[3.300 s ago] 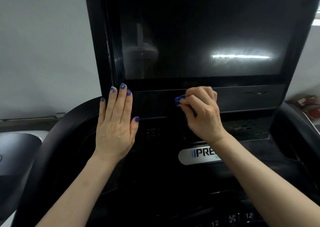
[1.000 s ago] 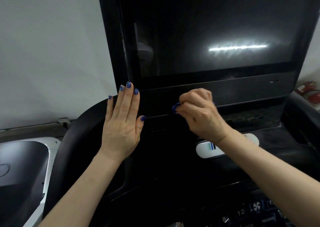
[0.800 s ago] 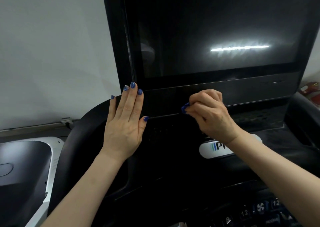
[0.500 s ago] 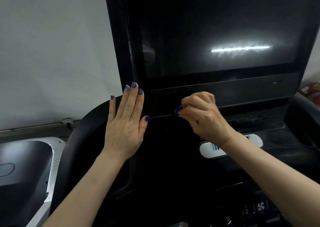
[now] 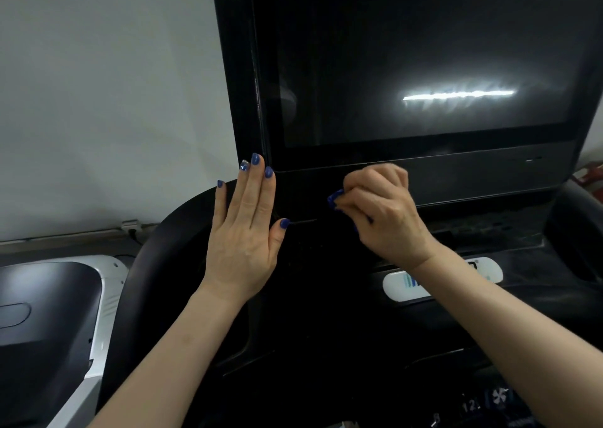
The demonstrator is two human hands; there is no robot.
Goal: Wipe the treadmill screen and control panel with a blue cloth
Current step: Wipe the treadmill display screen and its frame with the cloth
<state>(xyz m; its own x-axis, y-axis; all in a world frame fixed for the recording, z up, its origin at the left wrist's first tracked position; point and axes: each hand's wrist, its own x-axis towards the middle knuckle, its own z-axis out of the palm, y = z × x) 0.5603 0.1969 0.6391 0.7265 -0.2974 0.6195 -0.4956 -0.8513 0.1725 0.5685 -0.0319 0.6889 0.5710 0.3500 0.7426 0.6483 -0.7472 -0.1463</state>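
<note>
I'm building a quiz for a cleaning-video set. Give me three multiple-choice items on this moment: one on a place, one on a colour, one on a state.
1. Where is the right hand working?
A. on the strip just below the screen
B. at the screen's top edge
C. on the white label plate

2. What colour is the cloth that shows past the fingers?
A. red
B. blue
C. yellow

3. How does the left hand lie?
A. closed in a fist
B. pinching a cloth
C. flat, fingers straight, against the console's lower left corner

Answers:
1. A: the hand sits against the dark strip under the screen, above the white label plate.
2. B: a blue fold pokes out at the hand's left side.
3. C: the straight fingers lie side by side, holding nothing.
</note>
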